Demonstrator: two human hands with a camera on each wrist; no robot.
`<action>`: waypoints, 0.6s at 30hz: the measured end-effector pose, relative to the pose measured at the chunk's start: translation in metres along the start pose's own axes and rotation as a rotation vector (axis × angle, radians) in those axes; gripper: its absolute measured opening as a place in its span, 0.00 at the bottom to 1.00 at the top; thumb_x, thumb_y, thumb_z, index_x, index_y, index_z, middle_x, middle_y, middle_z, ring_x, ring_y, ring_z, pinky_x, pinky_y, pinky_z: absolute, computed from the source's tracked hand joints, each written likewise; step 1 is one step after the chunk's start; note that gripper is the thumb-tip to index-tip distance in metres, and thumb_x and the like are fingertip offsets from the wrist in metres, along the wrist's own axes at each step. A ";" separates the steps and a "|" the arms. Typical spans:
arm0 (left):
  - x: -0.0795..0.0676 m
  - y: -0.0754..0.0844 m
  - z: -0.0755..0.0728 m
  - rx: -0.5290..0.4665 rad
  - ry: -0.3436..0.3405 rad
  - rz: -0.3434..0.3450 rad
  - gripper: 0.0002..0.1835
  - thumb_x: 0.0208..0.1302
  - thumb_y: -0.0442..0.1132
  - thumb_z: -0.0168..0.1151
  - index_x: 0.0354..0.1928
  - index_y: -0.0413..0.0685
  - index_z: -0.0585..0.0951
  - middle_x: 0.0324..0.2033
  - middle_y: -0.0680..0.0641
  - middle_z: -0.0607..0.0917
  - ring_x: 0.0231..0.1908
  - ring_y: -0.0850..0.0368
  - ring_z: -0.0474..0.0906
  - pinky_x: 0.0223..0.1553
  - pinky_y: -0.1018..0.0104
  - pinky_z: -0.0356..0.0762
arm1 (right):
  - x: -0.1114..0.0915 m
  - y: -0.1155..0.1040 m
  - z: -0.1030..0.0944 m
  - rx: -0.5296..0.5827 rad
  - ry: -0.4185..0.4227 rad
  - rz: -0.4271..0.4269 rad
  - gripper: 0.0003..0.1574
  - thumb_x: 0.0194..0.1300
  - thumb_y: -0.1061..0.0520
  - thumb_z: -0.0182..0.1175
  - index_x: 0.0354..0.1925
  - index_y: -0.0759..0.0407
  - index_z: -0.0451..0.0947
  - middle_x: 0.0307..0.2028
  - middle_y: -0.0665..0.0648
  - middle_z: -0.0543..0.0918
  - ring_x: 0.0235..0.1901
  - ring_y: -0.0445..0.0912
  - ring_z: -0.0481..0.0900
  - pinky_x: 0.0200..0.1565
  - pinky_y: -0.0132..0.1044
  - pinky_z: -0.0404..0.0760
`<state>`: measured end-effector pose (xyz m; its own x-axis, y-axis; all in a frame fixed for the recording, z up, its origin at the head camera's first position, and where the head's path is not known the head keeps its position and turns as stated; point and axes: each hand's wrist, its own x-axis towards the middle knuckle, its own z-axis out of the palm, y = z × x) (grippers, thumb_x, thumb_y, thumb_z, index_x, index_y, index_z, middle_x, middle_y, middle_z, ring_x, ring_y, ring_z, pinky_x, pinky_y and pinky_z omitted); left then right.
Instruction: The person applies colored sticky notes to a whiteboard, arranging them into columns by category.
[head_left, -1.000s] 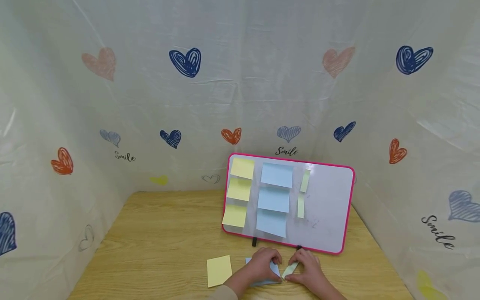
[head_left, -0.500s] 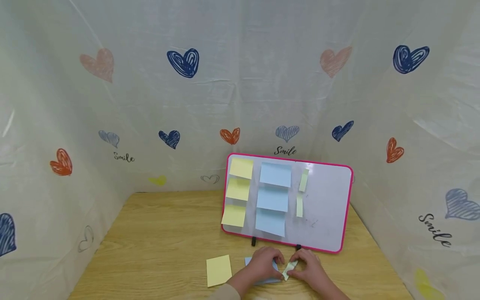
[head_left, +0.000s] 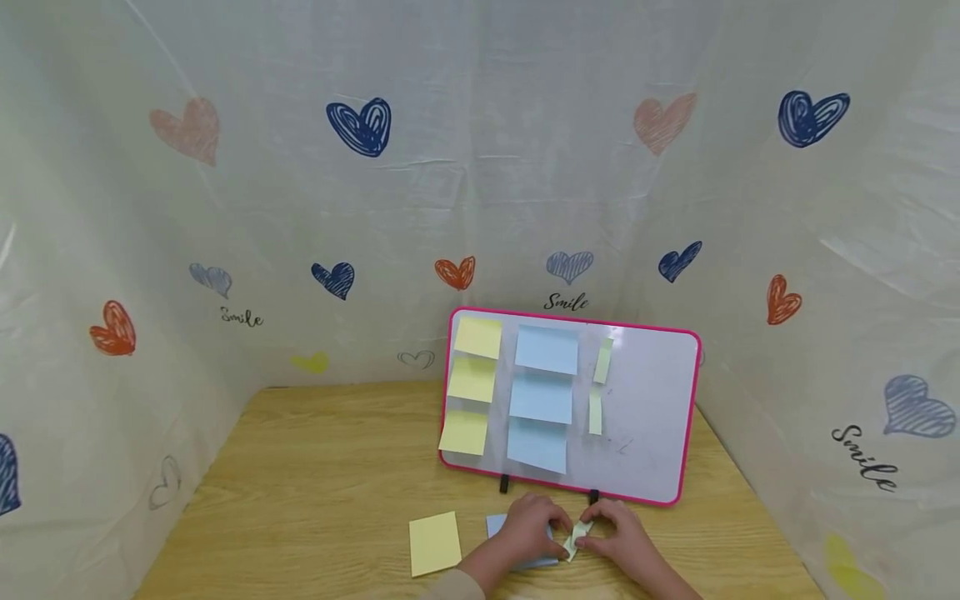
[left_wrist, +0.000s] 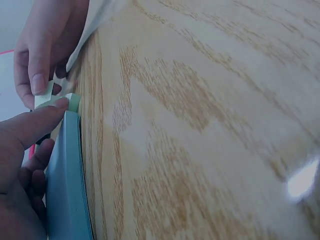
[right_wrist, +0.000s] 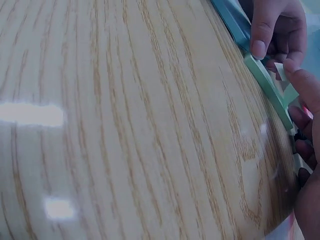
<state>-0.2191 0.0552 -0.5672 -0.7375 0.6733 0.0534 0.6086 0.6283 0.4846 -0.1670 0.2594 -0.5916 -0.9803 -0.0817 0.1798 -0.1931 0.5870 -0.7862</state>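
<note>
My left hand [head_left: 529,529] holds the near end of a narrow pale green sticky note pad [right_wrist: 270,92], its thumb on top. With thumb and finger, my right hand [head_left: 622,540] pinches the top green slip [left_wrist: 44,96], which bends up from the pad in both wrist views. Both hands stay close to the table, fingertips nearly meeting. Under and beside the left hand lies a blue sticky note pad [head_left: 496,523], partly covered by it. A yellow sticky note pad [head_left: 435,543] lies farther left on the wood.
Behind the hands leans a pink-edged whiteboard [head_left: 648,408] on black feet. It bears a column of yellow notes [head_left: 472,379], a column of blue notes [head_left: 541,397] and two narrow green slips [head_left: 596,412]. A heart-patterned curtain [head_left: 480,200] surrounds the wooden table [head_left: 337,467].
The top green slip has bent up from its pad between the right hand's fingers. Both hands stay in nearly the same place; the head view has shifted slightly.
</note>
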 end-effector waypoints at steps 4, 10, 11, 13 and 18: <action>-0.001 -0.001 0.000 -0.013 -0.005 0.007 0.17 0.40 0.50 0.81 0.36 0.67 0.87 0.26 0.69 0.74 0.31 0.72 0.62 0.36 0.72 0.62 | -0.001 0.000 0.000 0.009 -0.004 -0.043 0.19 0.45 0.48 0.78 0.35 0.46 0.81 0.34 0.41 0.80 0.40 0.40 0.71 0.44 0.36 0.71; -0.005 0.000 -0.001 -0.010 -0.010 0.009 0.20 0.43 0.50 0.80 0.42 0.68 0.87 0.28 0.68 0.74 0.31 0.72 0.60 0.35 0.73 0.60 | -0.002 -0.003 -0.002 0.036 -0.009 -0.078 0.20 0.45 0.49 0.78 0.36 0.48 0.81 0.36 0.43 0.81 0.41 0.40 0.71 0.45 0.36 0.72; -0.006 0.000 -0.002 -0.005 -0.013 0.007 0.20 0.43 0.50 0.80 0.43 0.68 0.87 0.28 0.68 0.73 0.32 0.71 0.60 0.35 0.73 0.60 | -0.002 -0.004 -0.002 0.039 -0.014 -0.075 0.20 0.45 0.49 0.78 0.36 0.48 0.81 0.36 0.44 0.81 0.42 0.40 0.72 0.45 0.36 0.72; -0.007 0.001 -0.002 0.003 -0.013 0.004 0.21 0.44 0.50 0.80 0.44 0.69 0.86 0.28 0.67 0.73 0.32 0.71 0.60 0.36 0.72 0.60 | -0.002 -0.006 -0.003 0.042 -0.021 -0.062 0.21 0.45 0.49 0.78 0.37 0.48 0.81 0.37 0.44 0.81 0.42 0.40 0.72 0.46 0.36 0.72; -0.006 0.000 -0.002 0.005 -0.029 -0.003 0.22 0.45 0.52 0.79 0.46 0.72 0.85 0.29 0.67 0.72 0.33 0.70 0.60 0.37 0.70 0.61 | 0.000 -0.007 -0.004 0.038 -0.028 0.003 0.20 0.46 0.49 0.78 0.37 0.48 0.82 0.36 0.45 0.80 0.41 0.40 0.73 0.46 0.36 0.73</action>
<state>-0.2148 0.0501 -0.5653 -0.7306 0.6823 0.0260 0.6076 0.6324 0.4805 -0.1656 0.2587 -0.5835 -0.9815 -0.1025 0.1616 -0.1912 0.5566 -0.8084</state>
